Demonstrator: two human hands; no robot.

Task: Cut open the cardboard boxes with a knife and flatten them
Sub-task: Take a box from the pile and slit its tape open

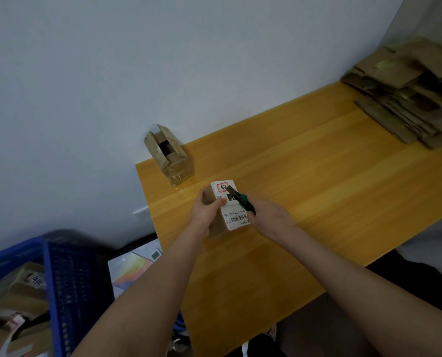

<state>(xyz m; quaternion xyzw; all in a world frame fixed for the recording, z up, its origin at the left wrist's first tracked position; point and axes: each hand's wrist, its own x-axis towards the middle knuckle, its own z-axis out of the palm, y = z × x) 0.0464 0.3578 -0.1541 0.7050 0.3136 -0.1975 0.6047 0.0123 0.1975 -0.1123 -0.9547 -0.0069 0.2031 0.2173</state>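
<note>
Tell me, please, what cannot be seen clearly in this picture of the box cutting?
Head view, knife: whether its blade has pierced the labelled box is unclear; blurred and too small.
Head view, flattened cardboard stack: blurred, cut off by the right edge; count unknown.
Head view, blue basket: cut off by the left and bottom edges; its wall hides part of the contents.

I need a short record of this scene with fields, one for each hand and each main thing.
left hand: grips the labelled box on the table
right hand: holds the knife, blade against the box's labelled face
open box: upright, table's far left corner
flat cardboard: stacked, far right
basket: blue, left of the table
</note>
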